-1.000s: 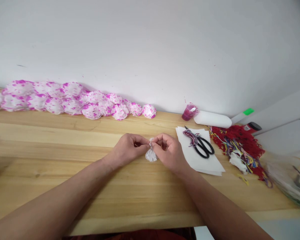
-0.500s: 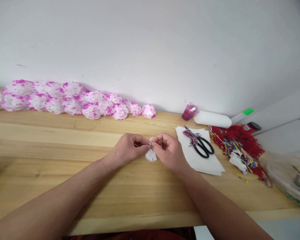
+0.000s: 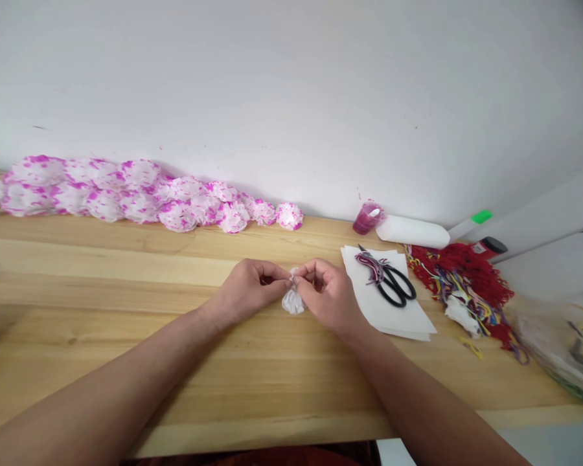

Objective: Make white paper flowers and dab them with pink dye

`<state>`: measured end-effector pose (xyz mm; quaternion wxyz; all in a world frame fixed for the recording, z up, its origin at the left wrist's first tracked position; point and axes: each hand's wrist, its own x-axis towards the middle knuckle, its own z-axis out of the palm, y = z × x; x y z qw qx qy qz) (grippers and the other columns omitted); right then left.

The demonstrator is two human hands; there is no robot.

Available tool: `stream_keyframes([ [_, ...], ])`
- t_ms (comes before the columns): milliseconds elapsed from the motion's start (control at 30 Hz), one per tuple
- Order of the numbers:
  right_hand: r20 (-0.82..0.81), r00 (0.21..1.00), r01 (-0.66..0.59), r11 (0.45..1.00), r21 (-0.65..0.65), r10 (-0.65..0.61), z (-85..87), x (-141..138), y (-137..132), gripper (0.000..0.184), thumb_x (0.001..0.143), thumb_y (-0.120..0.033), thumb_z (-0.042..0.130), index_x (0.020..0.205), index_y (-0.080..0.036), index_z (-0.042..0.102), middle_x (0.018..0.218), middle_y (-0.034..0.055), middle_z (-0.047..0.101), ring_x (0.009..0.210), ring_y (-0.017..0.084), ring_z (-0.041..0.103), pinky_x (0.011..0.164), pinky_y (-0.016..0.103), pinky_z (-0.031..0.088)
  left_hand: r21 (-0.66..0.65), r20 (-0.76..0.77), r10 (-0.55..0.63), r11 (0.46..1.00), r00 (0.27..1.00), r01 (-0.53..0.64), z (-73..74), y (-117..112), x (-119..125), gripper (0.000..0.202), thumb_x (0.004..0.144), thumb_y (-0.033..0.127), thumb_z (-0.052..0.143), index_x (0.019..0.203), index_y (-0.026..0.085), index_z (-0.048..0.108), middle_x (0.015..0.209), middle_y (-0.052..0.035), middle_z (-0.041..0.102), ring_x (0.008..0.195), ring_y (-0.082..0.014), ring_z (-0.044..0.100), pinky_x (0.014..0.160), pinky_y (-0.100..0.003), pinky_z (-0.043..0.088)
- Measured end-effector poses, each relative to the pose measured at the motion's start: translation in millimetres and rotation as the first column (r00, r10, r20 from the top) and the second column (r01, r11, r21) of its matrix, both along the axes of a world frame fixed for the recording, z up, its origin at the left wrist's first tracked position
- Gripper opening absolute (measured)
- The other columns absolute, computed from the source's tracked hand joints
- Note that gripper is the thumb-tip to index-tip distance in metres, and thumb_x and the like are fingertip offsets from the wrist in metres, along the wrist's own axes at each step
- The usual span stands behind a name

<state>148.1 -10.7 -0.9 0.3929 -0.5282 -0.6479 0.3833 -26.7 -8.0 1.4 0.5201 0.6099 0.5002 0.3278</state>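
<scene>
Over the middle of the table, a small piece of white tissue paper (image 3: 293, 302) is gathered at its waist and fans out below my fingers. My left hand (image 3: 255, 285) pinches that narrow waist from the left, thumb against fingertips. From the right, my right hand (image 3: 328, 294) pinches the same spot with thumb and forefinger. The two sets of fingertips almost meet. Whether a thread lies between them is too small to tell. Beside my right hand, black-handled scissors (image 3: 398, 288) rest on a stack of white paper sheets (image 3: 412, 323), with short yarn pieces (image 3: 369, 262) over the blades.
Pink-tipped white paper pompoms (image 3: 136, 204) line the wall at the left. Behind the sheets stand a cup of magenta liquid (image 3: 366, 220) and a white roll (image 3: 412, 231). Farther right lie a green-capped marker (image 3: 471, 225), a tangle of coloured yarn (image 3: 476, 278) and a clear plastic bag (image 3: 558, 343).
Almost nothing differs. Both hands keep their pinch on the tissue paper, and its lower fan has shifted very slightly to the left.
</scene>
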Motion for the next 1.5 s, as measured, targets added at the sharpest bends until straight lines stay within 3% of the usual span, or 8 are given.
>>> stream_keyframes([
  [233,0.092,0.996,-0.035,0.982,0.185,0.018,3.8,0.9,-5.9,0.004,0.082,-0.024,0.061,0.079,-0.021,0.061,0.074,0.0002,0.065,0.068,0.014,0.058,0.064,0.026,0.046,0.014,0.009,0.058,0.998,0.998,-0.058,-0.3,0.6,-0.3,0.023,0.079,0.036,0.065,0.085,0.018,0.077,0.079,-0.0029,0.077,0.07,-0.0189,0.068,0.059,-0.024,0.048],
  [467,0.21,0.978,-0.049,0.947,0.319,-0.02,5.1,-0.3,-8.4,0.004,0.079,-0.019,0.059,0.08,-0.022,0.061,0.079,0.0022,0.067,0.078,0.018,0.061,0.076,0.031,0.049,0.208,-0.082,0.138,0.971,0.987,-0.119,-0.4,-4.0,4.4,0.017,0.078,0.031,0.065,0.077,0.018,0.075,0.076,-0.0029,0.076,0.064,-0.0165,0.065,0.056,-0.023,0.047],
  [767,0.089,0.995,0.034,0.999,0.033,-0.036,5.4,3.8,-2.4,0.006,0.078,-0.021,0.06,0.072,-0.021,0.057,0.066,-0.003,0.058,0.062,0.013,0.052,0.058,0.025,0.042,0.139,-0.028,0.186,0.974,0.982,-0.18,-4.5,2.0,0.0,0.021,0.08,0.037,0.064,0.076,0.017,0.07,0.071,-0.0026,0.072,0.061,-0.0157,0.062,0.054,-0.023,0.045],
  [1033,-0.123,0.992,-0.025,0.994,-0.111,0.012,2.3,2.6,3.2,0.022,0.079,-0.039,0.069,0.078,-0.019,0.059,0.069,-0.0008,0.063,0.063,0.013,0.057,0.06,0.025,0.045,0.311,-0.125,0.158,0.944,0.979,-0.113,-3.1,-3.4,4.5,0.017,0.081,0.031,0.062,0.077,0.017,0.07,0.077,-0.0037,0.071,0.068,-0.016,0.062,0.061,-0.024,0.047],
  [1167,-0.17,0.985,-0.014,0.987,-0.16,-0.014,-2.3,5.9,6.3,0.022,0.081,-0.038,0.067,0.075,-0.02,0.056,0.068,-0.0016,0.063,0.062,0.013,0.059,0.06,0.025,0.047,0.141,-0.007,0.146,0.979,0.989,-0.144,-1.4,-0.4,2.3,0.021,0.08,0.037,0.064,0.077,0.016,0.066,0.074,-0.0033,0.069,0.065,-0.0159,0.061,0.058,-0.025,0.046],
  [1333,-0.021,0.999,0.044,0.999,-0.015,-0.045,-2.3,4.9,1.4,0.018,0.083,-0.034,0.065,0.074,-0.022,0.054,0.066,-0.0024,0.061,0.059,0.013,0.055,0.056,0.024,0.043,-0.004,0.25,0.14,0.99,0.958,-0.144,1.5,1.8,3.8,0.029,0.075,0.041,0.071,0.086,0.017,0.059,0.079,-0.0024,0.067,0.068,-0.016,0.064,0.063,-0.027,0.051],
  [1433,0.126,0.991,0.032,0.984,0.177,-0.055,-0.6,1.7,-4.4,0.015,0.083,-0.028,0.063,0.073,-0.022,0.054,0.067,-0.0023,0.06,0.058,0.012,0.051,0.055,0.024,0.04,0.001,0.22,0.15,0.988,0.964,-0.154,3.2,0.5,5.2,0.035,0.071,0.04,0.075,0.092,0.017,0.058,0.082,-0.0032,0.068,0.068,-0.0159,0.064,0.061,-0.027,0.05],
  [1500,0.192,0.979,0.003,0.957,0.29,-0.061,0.5,0.1,-7.4,0.012,0.083,-0.024,0.061,0.073,-0.022,0.053,0.07,-0.0019,0.061,0.06,0.012,0.051,0.058,0.025,0.041,-0.003,0.161,0.135,0.991,0.978,-0.136,2.5,0.1,4.6,0.03,0.073,0.039,0.074,0.085,0.017,0.059,0.072,-0.0011,0.066,0.06,-0.014,0.059,0.055,-0.025,0.046],
])
